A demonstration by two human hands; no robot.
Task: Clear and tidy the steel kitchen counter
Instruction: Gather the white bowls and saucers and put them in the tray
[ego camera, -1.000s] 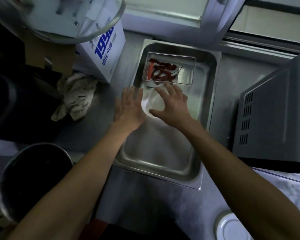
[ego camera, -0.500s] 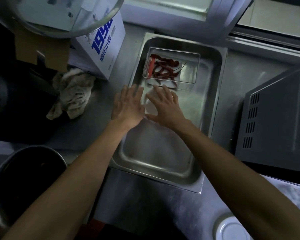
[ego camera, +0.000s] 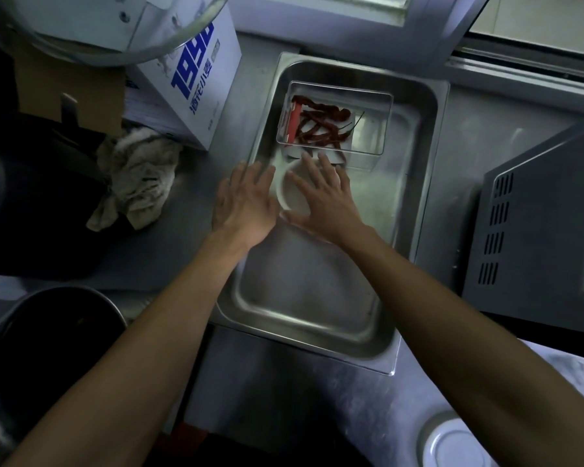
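A deep steel tray (ego camera: 415,203) lies on the steel counter (ego camera: 196,257). At its far end stands a clear plastic box (ego camera: 371,129) with dried red chillies (ego camera: 321,124). Just in front of the box sits a small white round dish (ego camera: 289,193), mostly covered by my right hand (ego camera: 321,200), which lies flat over it with fingers straight. My left hand (ego camera: 245,203) hovers at the tray's left rim beside the dish, fingers straight and spread. Whether either hand touches the dish I cannot tell.
A crumpled grey rag (ego camera: 137,176) lies left of the tray, below a white carton with blue print (ego camera: 196,79). A glass bowl (ego camera: 115,32) is at top left, a dark pot (ego camera: 48,362) at bottom left. A grey appliance (ego camera: 540,230) stands right; a white plate (ego camera: 452,446) sits bottom right.
Both hands stay over the white dish in the tray, shifting only slightly; the dish shows more between them than half a second ago. The camera has moved a little.
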